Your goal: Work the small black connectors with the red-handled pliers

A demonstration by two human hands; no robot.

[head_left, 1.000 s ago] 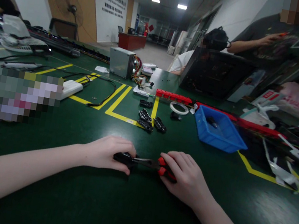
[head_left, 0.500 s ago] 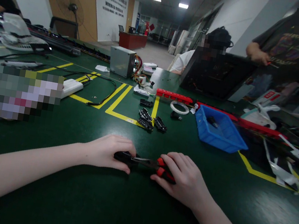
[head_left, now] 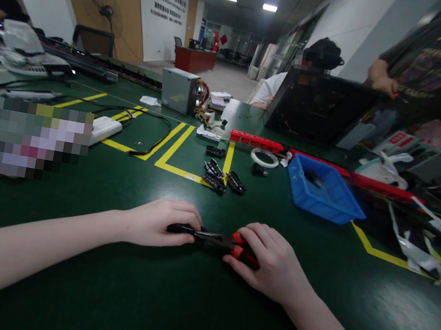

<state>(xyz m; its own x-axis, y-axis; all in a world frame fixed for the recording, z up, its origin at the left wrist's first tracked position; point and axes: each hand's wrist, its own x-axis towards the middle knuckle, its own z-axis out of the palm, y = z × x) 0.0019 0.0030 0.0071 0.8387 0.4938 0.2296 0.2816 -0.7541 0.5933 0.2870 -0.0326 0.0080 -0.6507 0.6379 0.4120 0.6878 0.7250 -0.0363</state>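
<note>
My left hand (head_left: 161,223) lies closed over a small black part (head_left: 180,229) on the green table (head_left: 178,305), pressing it down. My right hand (head_left: 269,262) grips the red handles of a pair of pliers (head_left: 228,243). The pliers' dark jaws point left and meet the black part under my left fingers. Both forearms rest on the table near its front.
Several black connectors (head_left: 220,178) lie on the yellow floor-tape lines beyond my hands. A blue tray (head_left: 322,191), a roll of tape (head_left: 264,158), red strips (head_left: 256,141), a metal power supply (head_left: 179,90) and a black computer case (head_left: 319,109) stand further back. Other people work at right and far left.
My hands have hardly moved; the right hand shifted slightly left on the pliers. The person standing at right has moved and straightened up.
</note>
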